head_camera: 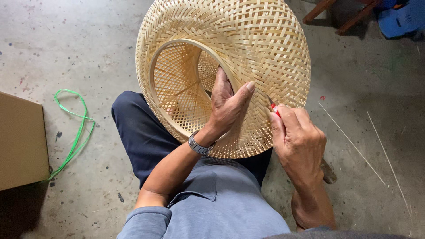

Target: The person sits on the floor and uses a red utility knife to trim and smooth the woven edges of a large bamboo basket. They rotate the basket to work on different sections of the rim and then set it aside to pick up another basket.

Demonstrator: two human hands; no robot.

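A large woven bamboo basket (248,40), round and pale, rests on my lap with its open mouth turned toward me. My left hand (226,106) grips its rim, fingers inside the opening and thumb pressed on the outer weave. My right hand (296,137) is closed around a small red-handled tool (275,107) whose tip touches the basket's outer wall by the rim. A metal watch (200,146) sits on my left wrist.
A concrete floor (79,44) lies all around. A green plastic strap (73,128) curls on the left beside a brown cardboard box (20,141). Thin bamboo slivers (354,144) lie at right. Wooden furniture legs (341,13) and a blue object (405,17) stand at top right.
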